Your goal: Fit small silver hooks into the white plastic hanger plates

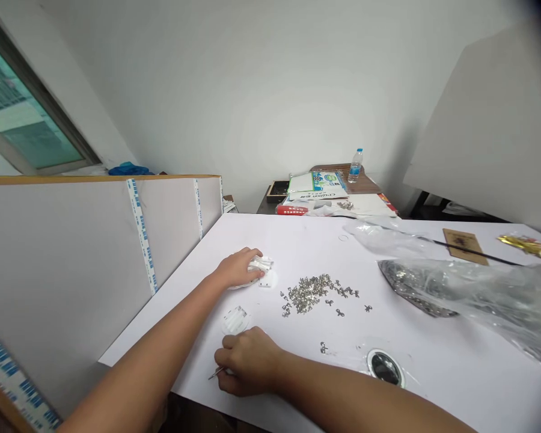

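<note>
My left hand [240,269] is at the far left part of the table, thumb and fingers closed around a small stack of white pieces [261,263]. More white pieces lie flat under and beside its fingertips. Nearer to me, my right hand [249,362] is closed on a thin metal tool [215,373]; only its slim tip shows, pointing left, and the rest is hidden in the fist. Just beyond that hand is a clear round dish [235,320] with white strips. To the right of both hands spreads a loose pile of small silvery metal parts [307,293].
A round black-and-white object [385,368] lies near my right forearm. Clear plastic bags [473,294], one holding metal parts, cover the right side. A brown card [465,246] and gold packets [526,246] lie behind. A partition [175,222] borders the left; a water bottle [356,166] stands at the back.
</note>
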